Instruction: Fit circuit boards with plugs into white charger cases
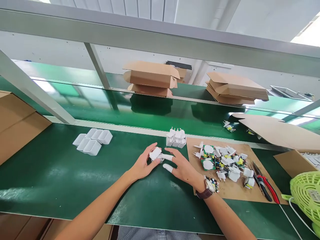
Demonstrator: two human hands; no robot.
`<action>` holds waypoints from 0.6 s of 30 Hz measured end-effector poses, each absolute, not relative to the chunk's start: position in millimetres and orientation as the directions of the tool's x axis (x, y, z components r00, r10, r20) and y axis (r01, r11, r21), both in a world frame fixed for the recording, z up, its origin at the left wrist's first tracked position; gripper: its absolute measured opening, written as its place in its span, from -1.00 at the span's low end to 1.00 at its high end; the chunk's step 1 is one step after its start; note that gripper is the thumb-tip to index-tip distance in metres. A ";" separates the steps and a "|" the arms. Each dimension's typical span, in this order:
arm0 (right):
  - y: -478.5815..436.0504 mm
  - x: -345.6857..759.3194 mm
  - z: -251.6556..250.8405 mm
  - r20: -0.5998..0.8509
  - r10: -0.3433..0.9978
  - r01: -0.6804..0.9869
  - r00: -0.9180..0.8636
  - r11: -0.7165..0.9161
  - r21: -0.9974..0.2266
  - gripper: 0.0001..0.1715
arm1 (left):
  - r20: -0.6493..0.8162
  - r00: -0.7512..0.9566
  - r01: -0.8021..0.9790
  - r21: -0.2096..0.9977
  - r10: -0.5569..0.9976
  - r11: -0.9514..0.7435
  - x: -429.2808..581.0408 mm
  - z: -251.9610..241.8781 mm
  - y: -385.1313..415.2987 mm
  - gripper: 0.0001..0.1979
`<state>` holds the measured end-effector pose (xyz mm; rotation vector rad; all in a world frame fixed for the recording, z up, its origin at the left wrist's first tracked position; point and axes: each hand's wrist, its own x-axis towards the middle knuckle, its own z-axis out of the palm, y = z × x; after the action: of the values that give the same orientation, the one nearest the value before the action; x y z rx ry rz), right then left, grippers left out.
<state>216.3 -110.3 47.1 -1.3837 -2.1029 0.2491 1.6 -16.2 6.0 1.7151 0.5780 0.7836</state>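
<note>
Between thumb and fingers, my left hand (142, 165) grips a white plastic charger housing (155, 153) low over the green table (140, 206). My right hand (186, 169) has white covers on two fingertips and a watch (209, 187) at the wrist. Its fingers are spread, one covered fingertip at the housing's right side; whether that tip presses a small part there I cannot tell. Just beyond the hands stands a group of white housings (176, 141) with plug pieces in their tops. Several open white housings (92, 142) lie together to the left.
On the right, a cardboard sheet (240, 195) bears circuit boards (208, 157) and white plug parts (234, 173). Red-handled pliers (271, 190) lie at its edge, beside a green fan (306, 196). Cardboard boxes (152, 76) sit behind the green belt (150, 108); another box (21, 123) stands left.
</note>
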 end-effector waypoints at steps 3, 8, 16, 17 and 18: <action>-102.5 204.5 37.0 0.413 0.852 0.700 -0.320 0.507 -0.503 -0.49 | 0.102 0.665 -0.086 0.995 0.740 -0.059 0.5 7.4 -14.4 -0.38; -104.3 188.9 16.7 0.474 0.835 0.706 -0.279 0.513 -0.488 -0.53 | 0.067 0.682 -0.080 0.997 0.729 -0.016 -2.3 10.3 -13.6 -0.32; -107.5 188.3 7.1 0.510 0.839 0.744 -0.188 0.460 -0.483 -0.68 | 0.215 0.701 -0.129 0.976 0.680 -0.175 0.9 11.4 -21.8 -0.21; -106.4 187.5 6.3 0.505 0.841 0.752 -0.193 0.458 -0.475 -0.72 | 0.217 0.699 -0.122 0.975 0.682 -0.185 1.4 11.2 -22.0 -0.22; -105.6 186.7 5.8 0.507 0.839 0.759 -0.198 0.459 -0.462 -0.74 | 0.229 0.692 -0.123 0.972 0.685 -0.200 1.7 10.9 -21.7 -0.24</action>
<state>186.7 -105.6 5.8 -1.3304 -1.9859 0.1404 1.7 -21.7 10.9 1.6168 0.4671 0.7817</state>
